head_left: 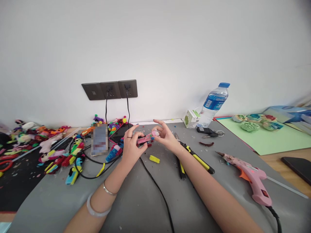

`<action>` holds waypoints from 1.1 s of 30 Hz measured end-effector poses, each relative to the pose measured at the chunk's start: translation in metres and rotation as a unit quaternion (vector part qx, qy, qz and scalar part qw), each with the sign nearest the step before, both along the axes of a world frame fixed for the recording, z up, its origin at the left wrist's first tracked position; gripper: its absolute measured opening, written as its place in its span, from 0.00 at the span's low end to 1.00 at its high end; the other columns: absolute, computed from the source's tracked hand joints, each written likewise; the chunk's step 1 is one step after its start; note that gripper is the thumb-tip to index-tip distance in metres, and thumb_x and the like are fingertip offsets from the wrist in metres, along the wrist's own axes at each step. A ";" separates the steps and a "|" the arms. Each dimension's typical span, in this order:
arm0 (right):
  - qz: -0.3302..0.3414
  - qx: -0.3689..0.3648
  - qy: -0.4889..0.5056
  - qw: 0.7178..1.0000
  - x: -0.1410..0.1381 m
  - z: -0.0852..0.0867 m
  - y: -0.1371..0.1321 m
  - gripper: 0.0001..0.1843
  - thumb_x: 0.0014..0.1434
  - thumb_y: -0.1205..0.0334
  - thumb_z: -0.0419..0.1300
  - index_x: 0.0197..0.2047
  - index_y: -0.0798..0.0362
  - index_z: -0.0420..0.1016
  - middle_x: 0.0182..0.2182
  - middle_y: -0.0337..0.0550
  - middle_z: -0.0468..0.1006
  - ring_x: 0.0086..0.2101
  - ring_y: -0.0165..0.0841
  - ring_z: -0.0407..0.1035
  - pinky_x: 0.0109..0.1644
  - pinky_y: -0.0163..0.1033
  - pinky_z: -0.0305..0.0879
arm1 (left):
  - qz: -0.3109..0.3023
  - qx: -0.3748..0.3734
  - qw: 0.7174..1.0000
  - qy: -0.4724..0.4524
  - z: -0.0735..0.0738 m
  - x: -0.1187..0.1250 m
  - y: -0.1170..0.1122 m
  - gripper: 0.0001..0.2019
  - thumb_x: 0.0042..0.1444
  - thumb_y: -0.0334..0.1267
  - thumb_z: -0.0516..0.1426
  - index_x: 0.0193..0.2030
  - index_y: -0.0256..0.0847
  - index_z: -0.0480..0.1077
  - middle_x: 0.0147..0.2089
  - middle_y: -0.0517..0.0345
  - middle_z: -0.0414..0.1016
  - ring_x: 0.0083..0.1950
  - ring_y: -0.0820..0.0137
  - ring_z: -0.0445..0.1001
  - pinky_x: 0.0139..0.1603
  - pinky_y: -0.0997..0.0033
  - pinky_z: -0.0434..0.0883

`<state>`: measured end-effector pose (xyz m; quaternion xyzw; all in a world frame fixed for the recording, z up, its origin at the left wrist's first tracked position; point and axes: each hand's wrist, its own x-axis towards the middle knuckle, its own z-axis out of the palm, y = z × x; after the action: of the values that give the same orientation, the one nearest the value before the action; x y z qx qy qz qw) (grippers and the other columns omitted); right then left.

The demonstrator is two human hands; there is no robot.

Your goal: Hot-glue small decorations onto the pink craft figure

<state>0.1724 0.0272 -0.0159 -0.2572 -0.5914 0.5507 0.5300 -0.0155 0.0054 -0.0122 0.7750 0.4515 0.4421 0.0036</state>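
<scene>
Over the middle of the grey mat [136, 200], my two hands meet at a small, narrow pink piece [143, 139] with a dark underside; its exact kind is too small to tell. My left hand [132, 142] is closed on its left part, thumb below and fingers above. A whitish-pink fuzzy tuft [155, 133] sits at the right end, between the thumb and fingers of my right hand [166, 136], whose index finger sticks up. A short yellow fuzzy piece [154, 159] lies on the mat below my hands.
Black-and-yellow pliers [198, 160] lie under my right forearm. A pink glue gun [252, 181], keys [213, 133], a water bottle [212, 105] and a small box [191, 119] are at right. A phone [99, 140], cables and many fuzzy figures [75, 150] crowd the left.
</scene>
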 end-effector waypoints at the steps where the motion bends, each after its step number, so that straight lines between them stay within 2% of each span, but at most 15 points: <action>1: 0.000 0.000 -0.002 1.000 0.000 0.000 0.000 0.36 0.55 0.57 0.68 0.62 0.44 0.55 0.36 0.37 0.67 0.32 0.28 0.64 0.36 0.36 0.66 | 0.000 0.000 1.000 0.001 0.000 0.000 0.000 0.12 0.47 0.28 0.61 0.38 0.44 0.68 0.61 0.50 0.65 0.63 0.55 0.64 0.63 0.50 0.64; 11: -0.003 0.007 0.010 1.000 -0.001 -0.001 0.001 0.36 0.55 0.57 0.68 0.62 0.44 0.55 0.35 0.36 0.67 0.32 0.28 0.64 0.36 0.36 0.66 | -0.002 -0.021 1.000 -0.005 -0.001 0.002 -0.002 0.13 0.50 0.31 0.60 0.43 0.43 0.66 0.62 0.47 0.63 0.64 0.54 0.63 0.62 0.49 0.64; 22: 0.005 0.001 0.006 1.000 -0.001 -0.001 0.000 0.37 0.55 0.58 0.68 0.62 0.43 0.55 0.36 0.36 0.67 0.32 0.27 0.65 0.37 0.36 0.66 | -0.005 0.013 1.000 -0.005 -0.001 0.000 0.001 0.09 0.50 0.31 0.62 0.39 0.44 0.70 0.61 0.49 0.65 0.62 0.56 0.65 0.62 0.51 0.65; 29: 0.005 0.004 -0.003 1.000 0.000 -0.003 0.000 0.37 0.55 0.58 0.68 0.63 0.43 0.55 0.37 0.37 0.67 0.33 0.28 0.65 0.39 0.37 0.67 | 0.012 0.046 0.999 0.012 0.002 0.000 0.001 0.07 0.50 0.31 0.62 0.36 0.45 0.73 0.64 0.50 0.62 0.65 0.54 0.61 0.63 0.49 0.64; 33: -0.007 0.001 -0.006 1.000 -0.001 -0.002 0.001 0.37 0.55 0.56 0.68 0.62 0.43 0.55 0.36 0.37 0.67 0.32 0.28 0.65 0.37 0.37 0.66 | 0.012 0.039 0.999 0.015 0.001 0.000 0.000 0.08 0.51 0.31 0.62 0.38 0.44 0.72 0.65 0.49 0.61 0.65 0.54 0.60 0.64 0.49 0.63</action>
<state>0.1717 0.0284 -0.0184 -0.2642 -0.5933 0.5446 0.5307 -0.0150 0.0057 -0.0111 0.7755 0.4432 0.4481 -0.0387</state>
